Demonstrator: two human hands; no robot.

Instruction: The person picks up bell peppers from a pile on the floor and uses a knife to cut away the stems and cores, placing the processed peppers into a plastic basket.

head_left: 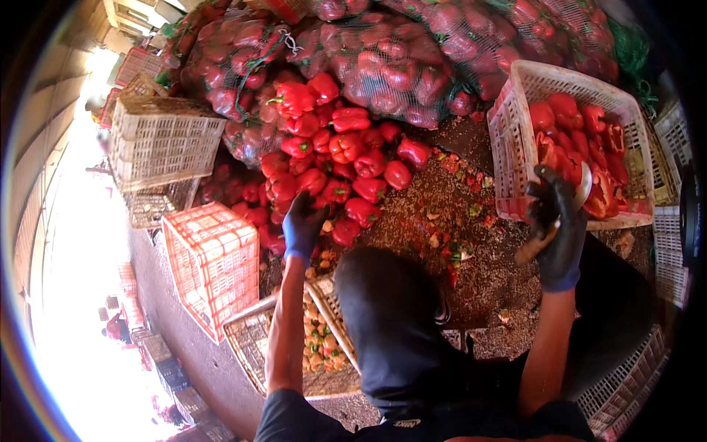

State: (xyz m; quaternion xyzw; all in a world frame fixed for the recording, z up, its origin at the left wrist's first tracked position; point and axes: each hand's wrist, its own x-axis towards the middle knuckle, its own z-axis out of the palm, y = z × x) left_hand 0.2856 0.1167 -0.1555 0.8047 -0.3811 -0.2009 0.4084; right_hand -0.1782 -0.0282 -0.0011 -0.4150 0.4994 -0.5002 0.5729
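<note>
My left hand point(303, 225), in a blue glove with a dark palm, reaches to the near edge of a heap of loose red bell peppers point(370, 163). Its fingers are stretched toward the peppers and none is lifted; whether they touch one I cannot tell. In my dark-gloved right hand point(560, 236) a knife is gripped, its wooden handle point(536, 248) sticking out below the fist and its curved metal blade point(585, 186) above. That hand is over the near side of a white and red plastic crate point(508, 173), which holds cut, hollowed red peppers point(571, 140).
Mesh sacks full of red peppers point(383, 66) line the back. Plastic crates stand at left, one pale point(166, 144) and one red-orange point(212, 258). A crate beside my left forearm holds pepper cores point(318, 342). Seeds and scraps point(442, 228) litter the ground. My knees are bent in front.
</note>
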